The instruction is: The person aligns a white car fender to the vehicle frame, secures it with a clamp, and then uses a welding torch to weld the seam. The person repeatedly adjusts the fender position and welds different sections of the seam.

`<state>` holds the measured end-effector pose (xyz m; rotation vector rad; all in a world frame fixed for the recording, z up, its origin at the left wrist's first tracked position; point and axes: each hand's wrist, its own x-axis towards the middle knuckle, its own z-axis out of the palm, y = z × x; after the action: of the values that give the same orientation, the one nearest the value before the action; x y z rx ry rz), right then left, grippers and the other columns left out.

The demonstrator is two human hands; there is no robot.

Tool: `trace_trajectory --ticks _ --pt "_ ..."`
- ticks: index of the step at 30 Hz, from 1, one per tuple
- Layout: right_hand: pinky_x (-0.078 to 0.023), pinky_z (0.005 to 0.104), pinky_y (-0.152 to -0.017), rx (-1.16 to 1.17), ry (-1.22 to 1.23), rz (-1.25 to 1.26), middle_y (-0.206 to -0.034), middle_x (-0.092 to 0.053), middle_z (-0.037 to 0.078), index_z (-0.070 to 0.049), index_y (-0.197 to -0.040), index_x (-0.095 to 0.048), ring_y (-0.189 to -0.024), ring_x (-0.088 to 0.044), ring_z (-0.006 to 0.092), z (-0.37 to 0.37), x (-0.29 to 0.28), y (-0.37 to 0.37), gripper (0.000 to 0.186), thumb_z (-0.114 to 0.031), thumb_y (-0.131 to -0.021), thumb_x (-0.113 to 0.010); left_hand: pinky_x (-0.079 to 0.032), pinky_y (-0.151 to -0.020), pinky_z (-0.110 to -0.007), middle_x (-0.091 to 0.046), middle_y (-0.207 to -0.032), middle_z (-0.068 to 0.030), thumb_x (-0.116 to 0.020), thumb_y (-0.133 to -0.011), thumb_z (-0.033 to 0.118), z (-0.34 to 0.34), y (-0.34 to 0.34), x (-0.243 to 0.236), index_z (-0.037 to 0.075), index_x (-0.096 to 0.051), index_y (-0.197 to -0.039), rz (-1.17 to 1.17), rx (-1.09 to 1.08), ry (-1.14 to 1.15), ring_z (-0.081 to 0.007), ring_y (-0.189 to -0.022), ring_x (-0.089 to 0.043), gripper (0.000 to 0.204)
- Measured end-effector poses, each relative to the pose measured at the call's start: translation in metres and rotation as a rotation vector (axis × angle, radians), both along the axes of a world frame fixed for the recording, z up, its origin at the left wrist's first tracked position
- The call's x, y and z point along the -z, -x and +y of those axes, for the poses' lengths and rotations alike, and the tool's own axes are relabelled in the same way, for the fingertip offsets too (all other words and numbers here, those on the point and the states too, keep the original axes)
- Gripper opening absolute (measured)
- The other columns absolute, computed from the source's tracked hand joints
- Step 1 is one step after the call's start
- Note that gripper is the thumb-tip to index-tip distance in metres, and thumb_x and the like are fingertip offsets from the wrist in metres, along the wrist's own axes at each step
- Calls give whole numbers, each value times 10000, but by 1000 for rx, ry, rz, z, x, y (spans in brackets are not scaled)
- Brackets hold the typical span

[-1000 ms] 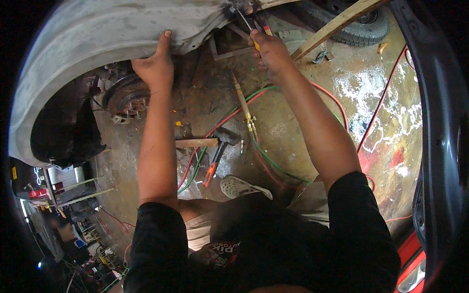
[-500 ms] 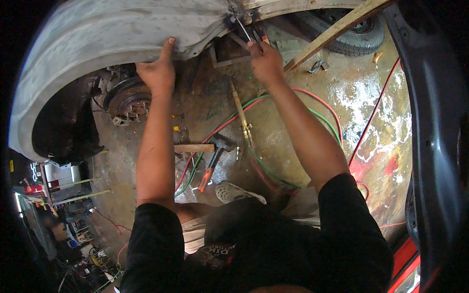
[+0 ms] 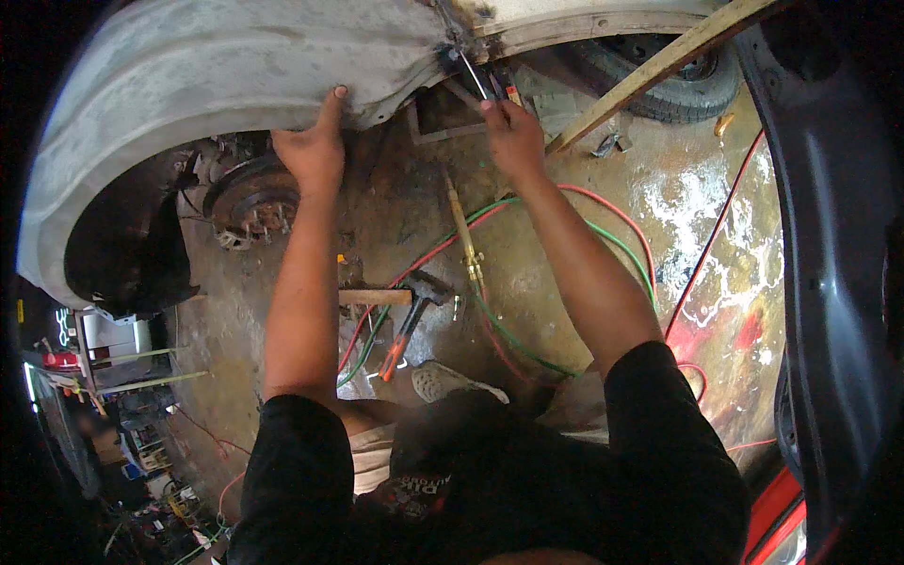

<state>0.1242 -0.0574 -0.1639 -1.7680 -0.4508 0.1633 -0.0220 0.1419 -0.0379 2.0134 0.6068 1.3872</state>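
Note:
My left hand (image 3: 315,155) grips the lower edge of a grey car fender (image 3: 217,71), its thumb on the outer face and the other fingers hidden behind the rim. In my right hand (image 3: 516,143) is a screwdriver-like tool (image 3: 474,77) with a thin metal shaft; the fist hides its handle. The shaft slants up and left to a dark, scorched seam (image 3: 457,47), where the fender meets a pale panel (image 3: 556,24). Whether the tip touches or enters the seam is too small to tell.
A hammer (image 3: 407,330), a short wood piece (image 3: 375,297) and a brass torch (image 3: 463,226) with red and green hoses (image 3: 617,240) lie on the wet floor. A wooden bar (image 3: 650,75) slants past a tyre (image 3: 692,94). A bare wheel hub (image 3: 254,207) is at left.
The whole view has shifted slightly, with the hands appearing a little lower. Both hands keep their holds, and the tool still points at the seam.

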Motion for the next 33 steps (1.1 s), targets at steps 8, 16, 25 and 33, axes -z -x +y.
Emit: trace_trajectory --ticks 8,16,25,33 --pt "-513 430 -749 38 -131 -30 -843 -692 190 -11 -1049 -715 -793 -671 341 2 -1 3 479 -479 -1017 -621 -492 -1002 -376 -706 -1204 -193 -951 -764 229 -2 -1 -1 -118 -635 -1186 24 -9 -9 -260 -1090 -661 631" --pt "-504 419 -727 7 -168 84 -815 -690 150 -21 -1047 -718 -747 -635 327 11 5 -3 463 -472 -1017 -618 -490 -997 -367 -711 -1189 -189 -953 -760 222 -6 0 -5 -113 -645 -1171 13 16 37 -266 -1083 -662 613" --pt "-540 502 -802 79 -37 -64 -964 -731 226 -38 -1072 -714 -929 -694 451 27 14 -12 485 -492 -1037 -546 -495 -983 -374 -724 -1151 -174 -938 -780 205 -11 -1 -4 -104 -669 -1131 -15 24 52 -261 -1053 -664 540" --pt "-525 521 -792 5 76 -65 -921 -714 228 -35 -1018 -682 -903 -688 444 32 3 -21 509 -534 -1005 -582 -502 -965 -373 -725 -1132 -173 -953 -760 245 3 4 1 -118 -669 -1108 51 -51 43 -258 -1032 -663 577"
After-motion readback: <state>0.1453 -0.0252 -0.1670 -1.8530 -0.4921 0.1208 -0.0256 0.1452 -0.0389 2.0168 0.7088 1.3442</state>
